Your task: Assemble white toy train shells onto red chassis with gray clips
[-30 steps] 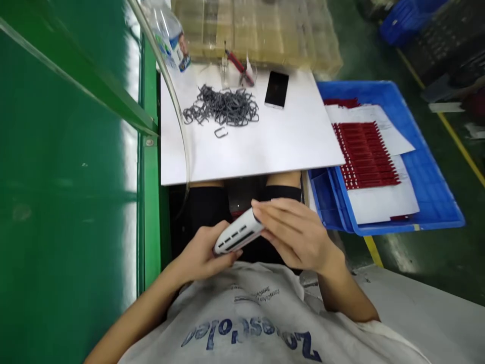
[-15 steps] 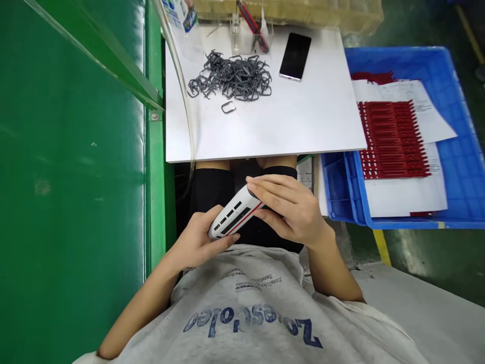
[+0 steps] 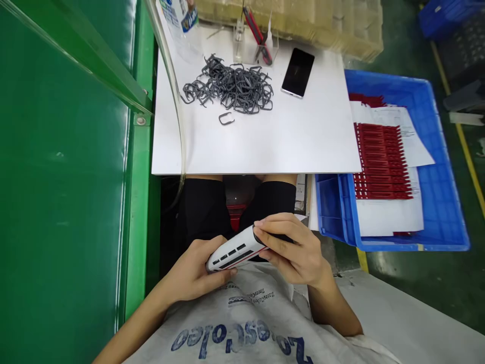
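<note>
Green panelling (image 3: 60, 202) rises along your left side, with a green metal post (image 3: 138, 217) at its edge, and your white table (image 3: 265, 146) stands just beside that post. You have a white casing (image 3: 235, 250) between your two hands, in front of your shirt (image 3: 227, 311) and apart from the table. It lies at a slant and shows you a row of dark slots, a longer dark strip and a thin red line. Your left hand (image 3: 197, 273) is closed around its left end, thumb on the side nearest you. Your right hand (image 3: 295, 247) is clamped on the other end, fingers bent over the dark tip. On the table you have a heap of grey clips (image 3: 242, 88), one loose clip (image 3: 226, 123) just in front of it on your side, and a phone (image 3: 298, 73) lying to the right. Behind the heap, a clear holder (image 3: 249, 53) contains a red-and-black tool (image 3: 254, 26) and a small white bottle (image 3: 269, 40). A clear tube (image 3: 176, 98) curves down over the left part of the table. To your right, a blue crate (image 3: 443, 202) holds rows of red parts (image 3: 382, 162) lying on paper sheets (image 3: 390, 218).
</note>
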Motion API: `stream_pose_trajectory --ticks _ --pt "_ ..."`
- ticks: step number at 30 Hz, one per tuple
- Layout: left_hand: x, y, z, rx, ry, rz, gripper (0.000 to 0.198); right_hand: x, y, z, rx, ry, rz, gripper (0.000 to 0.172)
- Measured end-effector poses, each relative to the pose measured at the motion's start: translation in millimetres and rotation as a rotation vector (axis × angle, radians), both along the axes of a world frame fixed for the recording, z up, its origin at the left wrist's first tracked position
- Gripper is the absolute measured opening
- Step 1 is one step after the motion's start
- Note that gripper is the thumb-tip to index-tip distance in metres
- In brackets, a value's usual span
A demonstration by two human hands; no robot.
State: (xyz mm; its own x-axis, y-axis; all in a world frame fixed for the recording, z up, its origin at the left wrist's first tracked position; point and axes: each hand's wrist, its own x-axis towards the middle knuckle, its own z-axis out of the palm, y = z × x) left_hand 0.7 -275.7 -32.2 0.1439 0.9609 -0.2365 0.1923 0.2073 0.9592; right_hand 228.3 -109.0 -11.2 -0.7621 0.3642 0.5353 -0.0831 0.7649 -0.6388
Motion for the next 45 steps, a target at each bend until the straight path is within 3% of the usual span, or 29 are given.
stream_pose_trajectory --ticks 4,10,16,20,28,32,36,39,42,45 --pt "-1.0 3.0 -6.5 -0.056 -0.051 -0.018 0.024 0.9 8.6 -2.6 0.087 -0.034 0.016 0.048" --pt "-5.2 6.0 -16.2 -0.104 -0.133 -0.071 0.023 -0.5 13.1 -3.5 0.235 -0.07 0.04 0.031" --pt "-3.9 3.3 -24.2 -0.085 -0.02 -0.038 0.017 -3.9 -1.4 -8.6 -0.021 -0.101 -0.029 0.056" --pt "-3.8 3.0 -21.2 -0.054 0.115 0.041 0.015 -15.3 -9.0 -13.6 -0.104 -0.099 -0.1 0.066" --pt "-20.5 9.7 18.1 -0.005 0.508 0.279 0.016 -68.5 8.8 -21.4 -0.053 -0.003 -0.088 0.068" --pt "-35.1 4.3 53.5 0.046 0.746 0.338 0.021 -90.4 27.5 0.7 0.048 -0.01 0.009 0.048" --pt "-58.3 -9.7 89.5 -0.035 0.92 0.364 0.033 -91.7 62.7 15.8 0.165 0.045 -0.029 0.047" --pt "-82.8 -28.5 94.7 -0.126 1.131 0.494 0.041 -72.6 103.4 -7.6 0.157 0.01 -0.193 0.042" --pt "-104.9 -55.0 79.9 -0.205 1.391 0.668 0.052 -43.0 148.0 -47.5 0.111 -0.077 -0.348 0.029" --pt "-114.8 -82.2 62.7 -0.381 1.468 0.71 0.058 -20.7 178.2 -75.7 0.091 -0.203 -0.473 0.028"
